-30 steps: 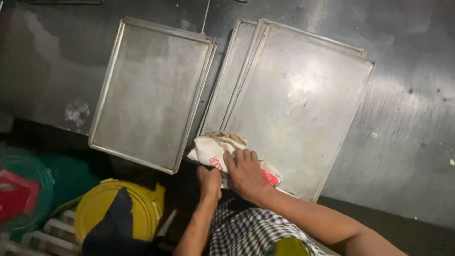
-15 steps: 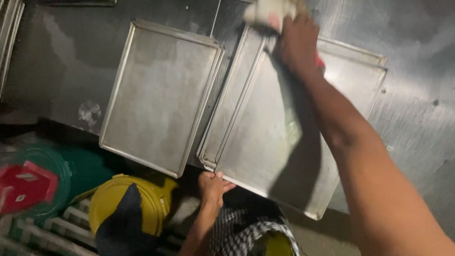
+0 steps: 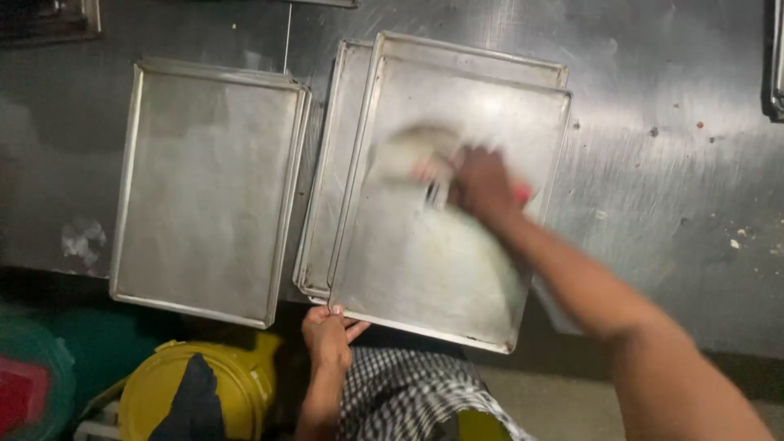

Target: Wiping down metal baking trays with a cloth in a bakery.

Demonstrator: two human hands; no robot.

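My right hand [image 3: 483, 181] presses a white cloth with red marks [image 3: 412, 155] onto the top metal baking tray [image 3: 441, 261]; both are blurred by motion. That tray lies on another tray [image 3: 327, 212] that sticks out on its left. My left hand [image 3: 329, 335] grips the near edge of the stacked trays, close to their left corner. A third metal tray [image 3: 204, 188] lies flat to the left, apart from both hands.
The trays rest on a steel worktable [image 3: 670, 188] with small crumbs at the right. Below its near edge stand a yellow bucket [image 3: 196, 392] with a dark cloth on it and a green and red container [image 3: 33, 384]. A checked garment [image 3: 408, 392] shows at the bottom.
My right hand swept the cloth from the tray's near edge up past its far edge, then came back down to the tray's upper middle. My left hand stays at the near edge.
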